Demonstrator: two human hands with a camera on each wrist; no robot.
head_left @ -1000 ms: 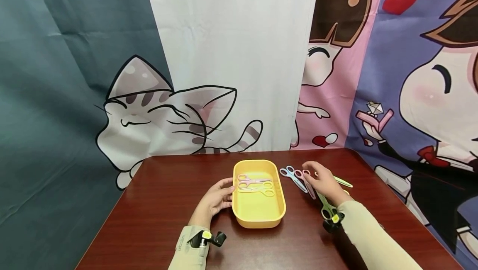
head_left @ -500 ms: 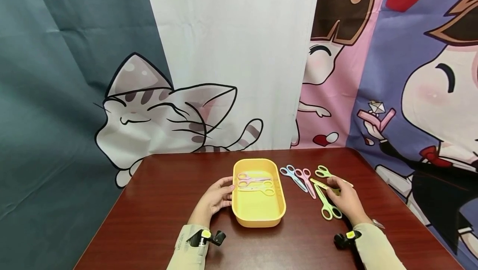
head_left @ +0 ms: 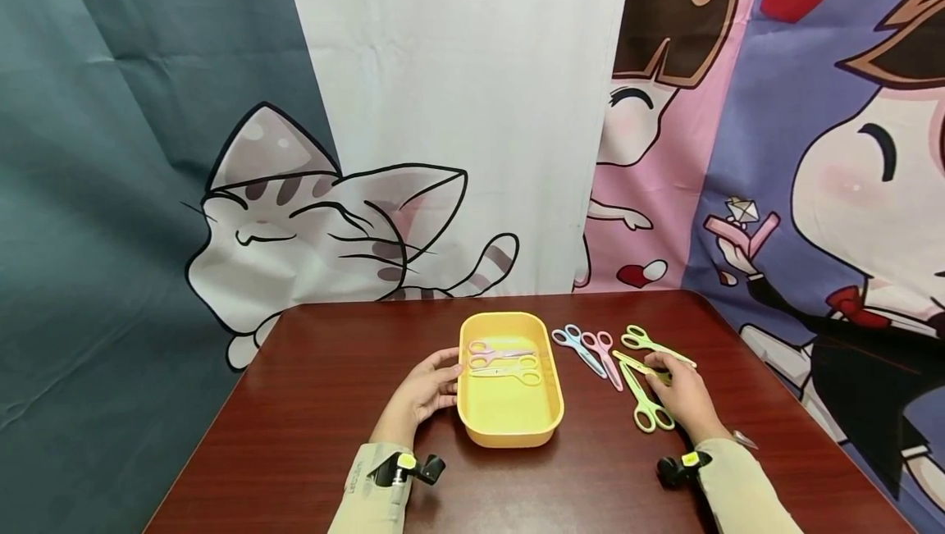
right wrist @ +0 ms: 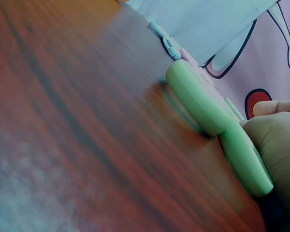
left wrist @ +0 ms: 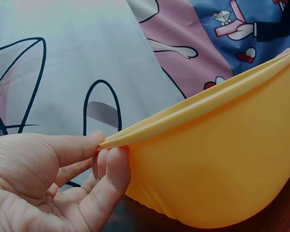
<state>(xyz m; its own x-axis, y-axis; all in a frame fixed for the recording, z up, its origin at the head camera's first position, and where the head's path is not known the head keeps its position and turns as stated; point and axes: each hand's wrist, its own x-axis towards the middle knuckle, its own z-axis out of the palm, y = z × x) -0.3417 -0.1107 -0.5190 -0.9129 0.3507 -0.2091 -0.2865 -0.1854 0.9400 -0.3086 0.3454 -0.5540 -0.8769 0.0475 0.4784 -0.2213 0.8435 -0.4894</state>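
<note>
My left hand (head_left: 422, 390) pinches the left rim of a yellow plastic tray (head_left: 509, 423); in the left wrist view the thumb lies on top of the rim, fingers beneath. Pink scissors (head_left: 513, 353) and yellow scissors (head_left: 502, 371) lie in the tray. To the right of it, my right hand (head_left: 688, 399) pinches another pair of yellow scissors (head_left: 631, 361), whose handles are hidden by the fingers. Light green scissors (head_left: 632, 384) lie just below that hand, their handle loops (right wrist: 198, 101) close in the right wrist view. A second green pair (head_left: 668, 351) lies behind the fingers.
Blue scissors (head_left: 588, 359) and pink scissors (head_left: 611, 368) lie between the tray and the right hand. The reddish-brown table (head_left: 295, 419) ends at a printed cloth backdrop (head_left: 458, 107) with cartoon figures.
Over the last second my right hand has moved right and toward me, from above the pink scissors to the yellow scissors, and has then stayed there. The left hand keeps its place on the tray.
</note>
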